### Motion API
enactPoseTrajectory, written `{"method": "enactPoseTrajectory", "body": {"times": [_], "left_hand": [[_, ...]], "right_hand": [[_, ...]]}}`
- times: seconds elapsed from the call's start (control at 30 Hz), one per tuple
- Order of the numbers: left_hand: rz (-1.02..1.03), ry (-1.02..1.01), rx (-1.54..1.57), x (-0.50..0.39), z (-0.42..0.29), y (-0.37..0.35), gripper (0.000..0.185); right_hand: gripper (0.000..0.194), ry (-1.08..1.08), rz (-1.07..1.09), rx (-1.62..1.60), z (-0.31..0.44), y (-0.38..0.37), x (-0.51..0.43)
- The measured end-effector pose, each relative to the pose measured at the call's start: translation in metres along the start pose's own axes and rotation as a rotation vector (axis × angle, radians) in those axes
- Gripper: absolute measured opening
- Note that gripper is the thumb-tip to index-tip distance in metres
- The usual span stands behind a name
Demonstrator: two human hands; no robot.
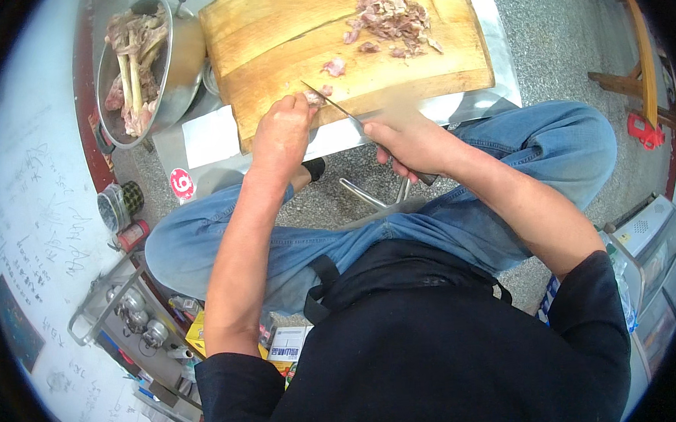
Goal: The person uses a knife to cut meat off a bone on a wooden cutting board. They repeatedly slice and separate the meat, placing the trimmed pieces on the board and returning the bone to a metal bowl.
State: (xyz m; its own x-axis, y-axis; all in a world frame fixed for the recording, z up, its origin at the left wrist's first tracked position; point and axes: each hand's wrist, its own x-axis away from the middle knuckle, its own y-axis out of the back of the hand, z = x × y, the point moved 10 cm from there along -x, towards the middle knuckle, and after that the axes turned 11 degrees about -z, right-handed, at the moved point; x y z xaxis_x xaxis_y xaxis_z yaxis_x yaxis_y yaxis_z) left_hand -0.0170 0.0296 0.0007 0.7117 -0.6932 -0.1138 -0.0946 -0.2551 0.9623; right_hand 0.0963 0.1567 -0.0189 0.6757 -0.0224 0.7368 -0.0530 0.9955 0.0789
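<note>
My left hand pinches a small piece of meat near the front edge of a thick wooden cutting board. In my right hand is the dark handle of a knife. Its narrow blade points away to the left and lies across that piece, close to my left fingertips. One loose chunk of meat lies just beyond the blade. Farther off to the right, a heap of chopped meat is spread on the board. The underside of the held piece is hidden by my fingers.
Left of the board, a steel bowl holds large meaty bones. The board rests on a low metal-topped table with a white sheet at its corner. A wheeled-looking metal rack and a red canister stand at my left.
</note>
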Motion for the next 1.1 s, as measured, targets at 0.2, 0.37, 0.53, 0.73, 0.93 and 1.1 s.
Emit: {"method": "enactPoseTrajectory", "body": {"times": [0.2, 0.37, 0.53, 0.73, 0.93, 1.1], "left_hand": [[-0.069, 0.036, -0.006, 0.002, 0.005, 0.002, 0.025], [-0.088, 0.224, 0.047, -0.004, 0.011, 0.007, 0.031], [-0.027, 0.301, 0.136, -0.007, 0.014, 0.000, 0.028], [-0.114, 0.275, 0.233, -0.007, 0.017, 0.002, 0.026], [-0.137, 0.189, 0.253, -0.007, 0.013, 0.002, 0.021], [-0.123, 0.181, 0.259, -0.007, 0.012, 0.001, 0.020]], "right_hand": [[0.040, 0.017, -0.092, 0.058, -0.006, 0.018, 0.006], [0.037, -0.032, -0.163, -0.049, -0.009, 0.028, 0.021], [0.034, -0.140, -0.051, -0.242, -0.009, 0.009, 0.035], [0.032, -0.196, 0.001, -0.316, -0.010, 0.002, 0.038], [0.033, -0.235, 0.027, -0.446, -0.020, 0.002, 0.034], [0.035, -0.226, 0.024, -0.446, -0.021, 0.003, 0.034]]}}
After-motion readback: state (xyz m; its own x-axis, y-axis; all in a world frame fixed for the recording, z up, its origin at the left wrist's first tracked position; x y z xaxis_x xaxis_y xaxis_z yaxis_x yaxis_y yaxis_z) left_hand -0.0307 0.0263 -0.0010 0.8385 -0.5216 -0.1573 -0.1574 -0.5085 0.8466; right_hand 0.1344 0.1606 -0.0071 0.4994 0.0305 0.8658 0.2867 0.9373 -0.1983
